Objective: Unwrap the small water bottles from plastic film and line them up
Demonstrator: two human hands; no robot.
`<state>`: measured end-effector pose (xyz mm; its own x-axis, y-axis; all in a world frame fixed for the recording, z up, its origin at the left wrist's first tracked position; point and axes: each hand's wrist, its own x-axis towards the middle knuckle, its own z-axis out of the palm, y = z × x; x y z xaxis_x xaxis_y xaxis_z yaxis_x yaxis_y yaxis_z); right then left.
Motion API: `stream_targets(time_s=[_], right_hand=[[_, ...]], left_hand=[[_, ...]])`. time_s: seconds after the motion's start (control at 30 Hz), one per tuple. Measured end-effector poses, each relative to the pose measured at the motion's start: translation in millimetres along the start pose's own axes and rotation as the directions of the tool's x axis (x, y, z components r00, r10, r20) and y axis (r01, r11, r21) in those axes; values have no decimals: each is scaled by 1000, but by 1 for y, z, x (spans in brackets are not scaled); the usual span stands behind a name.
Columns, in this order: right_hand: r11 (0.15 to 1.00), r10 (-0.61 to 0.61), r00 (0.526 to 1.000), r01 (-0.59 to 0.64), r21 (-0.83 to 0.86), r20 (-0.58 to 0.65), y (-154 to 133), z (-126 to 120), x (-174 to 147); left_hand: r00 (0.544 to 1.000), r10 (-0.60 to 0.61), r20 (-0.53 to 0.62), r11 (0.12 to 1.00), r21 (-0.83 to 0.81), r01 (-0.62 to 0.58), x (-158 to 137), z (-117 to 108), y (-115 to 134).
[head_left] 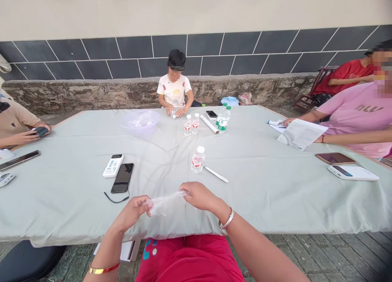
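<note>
Above the near side of the pale-grey, cloth-covered table (263, 204), the left hand (132, 215) and right hand (199, 195), each grip narrow, pinch opposite ends of crumpled clear plastic film (165, 201), its length crosswise between them.

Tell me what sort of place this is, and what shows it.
Probably outdoors, perhaps a yard or lane beside a building: there are paving blocks underfoot, and beyond the cloth-covered table run a rough, weathered ledge and a wall with dark tiles.
</note>
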<state>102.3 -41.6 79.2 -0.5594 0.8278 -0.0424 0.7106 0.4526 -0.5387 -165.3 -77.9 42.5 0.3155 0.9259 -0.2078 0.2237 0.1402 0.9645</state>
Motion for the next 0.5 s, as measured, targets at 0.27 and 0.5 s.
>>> stream_targets(time_s=[0.27, 0.5], right_hand=[[961, 20, 994, 12, -278, 111, -7, 74, -6], [989, -74, 997, 73, -129, -2, -31, 51, -9]], left_hand=[[751, -392, -531, 618, -757, -214, 36, 18, 1], [910, 70, -409, 995, -38, -93, 36, 50, -6]])
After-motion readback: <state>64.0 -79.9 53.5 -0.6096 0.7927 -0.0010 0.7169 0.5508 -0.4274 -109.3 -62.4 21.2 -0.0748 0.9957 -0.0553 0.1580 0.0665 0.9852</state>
